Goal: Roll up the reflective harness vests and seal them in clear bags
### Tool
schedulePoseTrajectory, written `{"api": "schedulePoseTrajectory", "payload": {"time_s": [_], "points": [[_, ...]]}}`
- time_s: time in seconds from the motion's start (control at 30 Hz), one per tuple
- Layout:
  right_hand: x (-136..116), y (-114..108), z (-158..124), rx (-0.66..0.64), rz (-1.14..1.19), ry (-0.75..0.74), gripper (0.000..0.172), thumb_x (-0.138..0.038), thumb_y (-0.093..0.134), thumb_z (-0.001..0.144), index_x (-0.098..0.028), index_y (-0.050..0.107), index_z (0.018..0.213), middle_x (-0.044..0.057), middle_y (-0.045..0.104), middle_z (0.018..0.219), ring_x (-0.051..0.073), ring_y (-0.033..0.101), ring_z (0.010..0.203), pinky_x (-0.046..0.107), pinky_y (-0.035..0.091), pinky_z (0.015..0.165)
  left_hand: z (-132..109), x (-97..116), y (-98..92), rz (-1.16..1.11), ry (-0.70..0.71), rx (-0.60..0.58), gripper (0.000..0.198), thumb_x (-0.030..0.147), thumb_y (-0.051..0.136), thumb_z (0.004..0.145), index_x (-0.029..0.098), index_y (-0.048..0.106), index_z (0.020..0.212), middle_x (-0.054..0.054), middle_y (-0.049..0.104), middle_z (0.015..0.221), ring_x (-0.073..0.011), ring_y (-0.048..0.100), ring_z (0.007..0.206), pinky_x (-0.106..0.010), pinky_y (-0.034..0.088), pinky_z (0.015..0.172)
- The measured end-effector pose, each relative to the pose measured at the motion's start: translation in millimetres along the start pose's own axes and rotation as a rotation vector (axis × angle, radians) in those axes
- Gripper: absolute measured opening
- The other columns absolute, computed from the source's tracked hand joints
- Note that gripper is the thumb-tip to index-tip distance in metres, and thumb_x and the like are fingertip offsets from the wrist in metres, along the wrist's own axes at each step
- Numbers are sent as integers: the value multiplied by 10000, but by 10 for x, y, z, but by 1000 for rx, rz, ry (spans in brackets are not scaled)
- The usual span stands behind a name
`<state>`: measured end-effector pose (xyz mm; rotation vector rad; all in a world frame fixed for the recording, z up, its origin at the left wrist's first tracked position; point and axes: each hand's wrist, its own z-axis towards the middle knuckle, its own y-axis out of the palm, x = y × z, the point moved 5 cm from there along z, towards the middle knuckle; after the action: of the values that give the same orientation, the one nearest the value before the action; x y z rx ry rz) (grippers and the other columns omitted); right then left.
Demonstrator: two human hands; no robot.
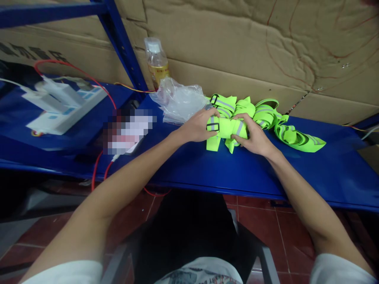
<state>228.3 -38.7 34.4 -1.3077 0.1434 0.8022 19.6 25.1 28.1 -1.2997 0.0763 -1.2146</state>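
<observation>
Between my two hands is a folded neon-yellow reflective strap [226, 128] with grey stripes and a black buckle, just above the blue tabletop. My left hand [199, 125] grips its left end beside the buckle, thumb below and fingers on top. At the other end, my right hand [254, 136] pinches it with fingers above and thumb at the front. Loose strap ends hang below the bundle. Behind it lie more rolled reflective straps [265, 113] in a row, one with a black buckle. Another strap bundle [296, 138] rests to the right of my right hand.
Clear plastic bags [180, 100] lie left of the straps, with a wrapped bottle [157, 65] behind. A blurred phone [130, 132] with a red cable and a white power strip [68, 110] are further left. A blue post [122, 47] and cardboard [219, 43] stand at the back.
</observation>
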Motion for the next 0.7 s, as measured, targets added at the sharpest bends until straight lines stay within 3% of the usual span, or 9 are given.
{"api": "schedulePoseTrajectory", "payload": {"time_s": [0.1,0.17,0.27,0.33,0.47,0.6,0.7], "points": [[9,7,16,-14,46,-70,525,-405,698,912,-256,495,1372,118,600,1389,356,565,1288,503,447,1121,-12,52,-15,-9,12,5,411,192,696,771,217,581,1165,-34,670,980,-231,600,883,-341,438,817],[8,-17,26,-63,106,-89,528,-464,730,914,-262,500,1346,112,585,1390,334,553,1292,474,453,1119,-24,92,-16,14,30,12,400,158,687,756,223,566,1132,-37,673,990,-237,603,897,-334,426,804],[23,-65,30,-193,228,-9,467,-560,716,947,-287,549,1288,87,610,1305,275,599,1106,415,519,952,-46,136,11,91,34,23,400,115,685,735,228,544,1092,-70,679,1102,-269,617,1004,-342,433,831],[32,-96,23,-251,292,45,390,-587,677,984,-298,588,1231,51,631,1139,218,575,893,368,510,787,-60,145,46,153,14,4,391,107,684,756,225,534,1097,-88,668,1160,-291,623,1072,-352,444,853],[56,-128,10,-236,379,55,415,-564,795,916,-297,614,1177,-10,592,914,152,479,691,305,426,606,-69,142,62,211,26,-90,358,187,713,827,216,544,1140,-96,653,1219,-307,626,1152,-377,472,910],[141,-128,3,-207,390,96,584,-559,911,780,-264,656,1215,47,699,1123,192,647,864,319,541,688,-47,137,-54,63,125,-211,403,442,807,823,200,636,1096,-86,674,1159,-266,638,1074,-380,496,928],[183,-126,4,-231,341,110,524,-553,935,736,-229,723,1089,73,756,1119,231,706,922,387,603,826,-24,91,-129,-140,115,-322,390,521,744,883,181,722,1074,-75,723,1101,-186,651,915,-330,499,851]]}}
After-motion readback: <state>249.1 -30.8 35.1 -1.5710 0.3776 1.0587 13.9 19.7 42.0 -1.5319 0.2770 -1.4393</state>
